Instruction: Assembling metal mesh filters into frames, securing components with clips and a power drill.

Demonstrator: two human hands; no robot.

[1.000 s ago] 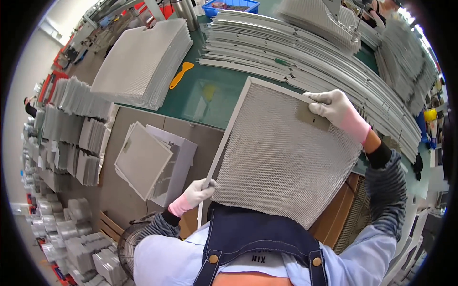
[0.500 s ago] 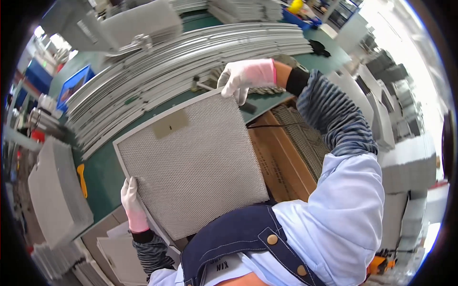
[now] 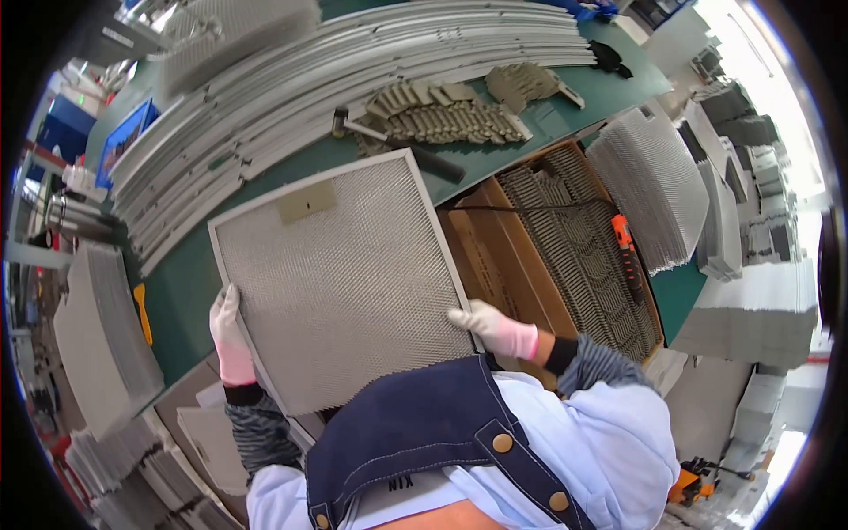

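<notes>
A square metal mesh filter panel (image 3: 344,283) with a tan label patch near its far edge lies in front of me. Pale frame strips run along its far, left and right sides; my body hides part of its near edge. My left hand (image 3: 231,336), in a white and pink glove, grips the left side of the frame. On the right side, my gloved right hand (image 3: 499,331) is closed around the frame strip, thumb on top. Just beyond the panel lies a hammer (image 3: 397,146) with a dark handle.
Long metal strips (image 3: 353,71) and tan clip-like pieces (image 3: 442,115) cover the far green bench. On the right stand a cardboard box (image 3: 565,247) of metal parts, an orange-black tool (image 3: 626,247) and stacked mesh sheets (image 3: 654,185). A yellow tool (image 3: 142,314) lies left.
My right hand has moved from the panel's far right corner down to its right side. A frame strip now shows along that side, which was bare mesh before. My left hand still grips the left side.
</notes>
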